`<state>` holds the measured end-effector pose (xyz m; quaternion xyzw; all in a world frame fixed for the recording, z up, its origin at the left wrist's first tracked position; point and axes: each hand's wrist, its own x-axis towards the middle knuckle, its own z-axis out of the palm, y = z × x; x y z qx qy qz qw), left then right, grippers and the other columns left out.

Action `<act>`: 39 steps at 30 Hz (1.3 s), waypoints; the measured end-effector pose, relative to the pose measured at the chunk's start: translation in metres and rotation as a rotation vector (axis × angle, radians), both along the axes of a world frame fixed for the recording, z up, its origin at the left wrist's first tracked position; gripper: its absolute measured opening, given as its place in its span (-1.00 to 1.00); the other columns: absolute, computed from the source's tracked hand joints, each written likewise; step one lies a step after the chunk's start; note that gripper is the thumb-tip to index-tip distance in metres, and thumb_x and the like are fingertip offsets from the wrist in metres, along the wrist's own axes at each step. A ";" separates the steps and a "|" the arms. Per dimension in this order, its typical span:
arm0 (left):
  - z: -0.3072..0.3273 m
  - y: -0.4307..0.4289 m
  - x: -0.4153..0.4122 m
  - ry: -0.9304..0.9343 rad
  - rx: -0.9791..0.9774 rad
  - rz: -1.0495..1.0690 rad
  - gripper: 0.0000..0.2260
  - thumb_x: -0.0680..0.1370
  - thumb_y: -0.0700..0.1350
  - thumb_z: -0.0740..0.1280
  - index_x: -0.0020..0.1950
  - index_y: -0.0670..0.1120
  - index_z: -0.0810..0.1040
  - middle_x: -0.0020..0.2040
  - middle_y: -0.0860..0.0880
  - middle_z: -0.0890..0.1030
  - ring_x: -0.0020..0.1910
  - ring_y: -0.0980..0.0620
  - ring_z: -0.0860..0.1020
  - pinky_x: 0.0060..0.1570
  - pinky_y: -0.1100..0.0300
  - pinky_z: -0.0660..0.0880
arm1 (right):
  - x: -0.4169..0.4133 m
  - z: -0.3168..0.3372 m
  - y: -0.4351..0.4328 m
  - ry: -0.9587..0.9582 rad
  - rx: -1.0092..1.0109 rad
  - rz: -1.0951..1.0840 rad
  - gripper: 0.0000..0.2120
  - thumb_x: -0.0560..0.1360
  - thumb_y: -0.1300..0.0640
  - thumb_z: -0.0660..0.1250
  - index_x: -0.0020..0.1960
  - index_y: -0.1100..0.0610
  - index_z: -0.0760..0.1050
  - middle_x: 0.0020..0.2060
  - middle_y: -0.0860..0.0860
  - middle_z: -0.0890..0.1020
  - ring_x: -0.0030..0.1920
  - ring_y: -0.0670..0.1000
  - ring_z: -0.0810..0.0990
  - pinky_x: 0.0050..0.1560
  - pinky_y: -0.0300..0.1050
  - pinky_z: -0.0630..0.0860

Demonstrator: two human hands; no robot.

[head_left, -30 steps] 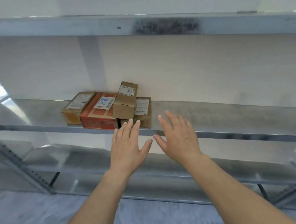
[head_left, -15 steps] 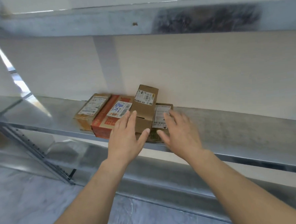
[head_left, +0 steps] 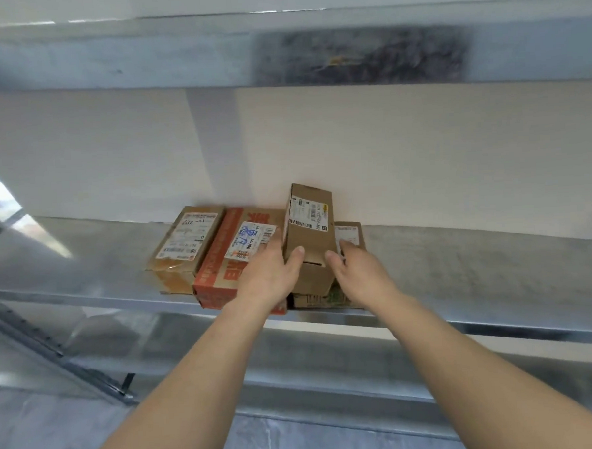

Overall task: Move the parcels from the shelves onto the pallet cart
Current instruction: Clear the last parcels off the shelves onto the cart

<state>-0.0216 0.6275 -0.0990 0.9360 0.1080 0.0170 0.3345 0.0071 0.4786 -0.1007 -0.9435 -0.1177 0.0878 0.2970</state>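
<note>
"On the middle shelf, near its front edge, which parcel is being taken?"

"The small brown parcel, the one on top. It sits on a flat parcel and leans against the red parcel. A tan parcel lies at the left end of the row."

"And the hands?"

"One on each side. The left hand has its fingers along the left face and its thumb on the near end. The right hand mirrors it on the right side, with its thumb on the near end too. Its fingers are mostly hidden behind the parcel. Both look closed on it, across its narrow width."

"How does it lie?"

"Its long axis runs from the front edge toward the back wall, with the short end facing the person. Neither hand is nearer. I'd judge a straight pull toward the front edge would clear the red one. The pallet cart isn't in sight."
</note>
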 end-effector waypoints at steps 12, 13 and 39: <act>0.000 0.016 -0.002 -0.026 -0.245 -0.148 -0.51 0.59 -0.05 0.22 0.50 0.10 0.18 0.39 0.04 0.41 0.32 0.02 0.40 0.09 0.27 0.29 | -0.012 0.002 0.011 0.100 0.379 -0.110 -0.66 0.61 0.17 0.13 0.37 0.08 0.34 0.20 0.02 0.54 0.15 0.01 0.52 0.13 -0.15 0.45; -0.002 0.016 -0.003 -0.025 -0.269 -0.164 -0.48 0.57 -0.07 0.24 0.50 0.12 0.17 0.38 0.05 0.42 0.31 0.03 0.40 0.12 0.25 0.31 | -0.016 0.003 0.008 0.082 0.396 -0.114 -0.63 0.60 0.19 0.15 0.39 0.07 0.33 0.20 0.00 0.53 0.16 0.01 0.51 0.14 -0.15 0.45; -0.002 -0.127 -0.052 -0.057 -0.470 -0.887 -0.23 0.50 -0.13 0.39 0.48 0.31 -0.01 0.36 0.25 0.34 0.35 0.28 0.30 0.34 0.15 0.34 | -0.158 0.001 -0.144 -0.161 0.553 -0.551 -0.22 0.40 0.17 0.39 0.40 -0.40 0.13 0.30 -0.23 0.44 0.27 -0.17 0.44 0.25 0.02 0.49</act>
